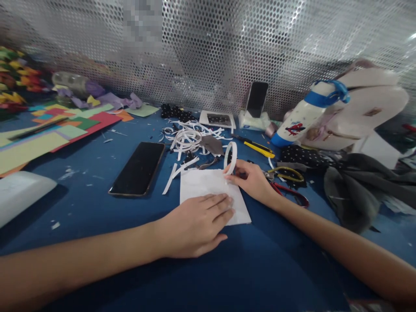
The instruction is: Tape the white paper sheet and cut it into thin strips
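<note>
A white sheet of paper [201, 184], perhaps folded or stacked, lies on the blue table in front of me. My left hand [198, 223] rests flat across its lower part with the fingers stretched out. At the paper's upper right corner, my right hand [251, 180] pinches a narrow roll of white tape [231, 158], which stands on edge. Thumb and fingertips are at the roll's lower rim, close to the paper. Just beyond the paper sits a tangle of thin white strips [188, 136].
Left of the paper lies a black phone [138, 169]; coloured paper sheets [65, 130] are farther left. A yellow cutter [258, 148], pliers with red handles [292, 195], dark cloth [354, 186] and a tilted bottle [300, 115] are on the right. A perforated silver sheet [208, 52] forms the back.
</note>
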A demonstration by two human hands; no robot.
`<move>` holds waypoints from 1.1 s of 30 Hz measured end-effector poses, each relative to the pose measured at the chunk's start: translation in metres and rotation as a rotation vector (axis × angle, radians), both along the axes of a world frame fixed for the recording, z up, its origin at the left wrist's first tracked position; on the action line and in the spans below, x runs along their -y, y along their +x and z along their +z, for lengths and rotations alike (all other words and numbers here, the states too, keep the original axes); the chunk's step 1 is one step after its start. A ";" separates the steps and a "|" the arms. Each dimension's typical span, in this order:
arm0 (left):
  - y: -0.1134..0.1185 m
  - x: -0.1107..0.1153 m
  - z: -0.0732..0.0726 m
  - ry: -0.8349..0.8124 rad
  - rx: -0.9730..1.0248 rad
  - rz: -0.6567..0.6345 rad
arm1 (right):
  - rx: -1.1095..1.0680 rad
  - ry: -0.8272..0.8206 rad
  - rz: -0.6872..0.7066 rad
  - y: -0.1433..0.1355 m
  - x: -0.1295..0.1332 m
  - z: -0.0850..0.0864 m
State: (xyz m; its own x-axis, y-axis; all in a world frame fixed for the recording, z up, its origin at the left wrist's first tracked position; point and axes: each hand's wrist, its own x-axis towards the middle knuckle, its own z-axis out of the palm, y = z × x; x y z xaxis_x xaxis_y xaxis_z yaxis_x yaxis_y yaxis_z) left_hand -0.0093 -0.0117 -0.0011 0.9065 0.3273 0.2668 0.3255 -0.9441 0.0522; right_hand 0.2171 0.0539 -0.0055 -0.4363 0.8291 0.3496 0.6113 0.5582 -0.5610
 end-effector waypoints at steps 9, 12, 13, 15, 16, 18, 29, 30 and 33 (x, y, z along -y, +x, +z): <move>0.000 0.000 -0.001 0.000 0.006 -0.010 | 0.050 0.017 -0.004 -0.006 -0.005 0.004; 0.000 0.000 -0.001 0.000 0.011 -0.013 | 0.087 0.016 -0.011 -0.007 -0.004 0.005; 0.000 0.000 -0.001 -0.001 0.014 -0.014 | 0.099 0.020 -0.017 -0.007 -0.003 0.005; 0.000 0.000 -0.001 -0.006 0.019 -0.012 | 0.123 0.033 -0.033 -0.008 -0.001 0.005; 0.000 0.000 -0.001 -0.010 0.021 -0.010 | 0.135 0.043 -0.040 -0.008 0.000 0.005; 0.000 0.000 -0.001 -0.018 0.023 -0.006 | 0.156 0.065 -0.049 -0.009 0.001 0.004; 0.000 0.001 0.000 -0.028 0.012 -0.006 | 0.162 0.097 -0.054 -0.003 -0.007 0.002; 0.000 0.001 0.000 -0.030 0.009 -0.005 | 0.167 0.097 -0.052 -0.003 -0.009 0.002; -0.001 0.001 0.000 -0.027 0.009 -0.002 | 0.181 0.098 -0.043 -0.004 -0.011 0.003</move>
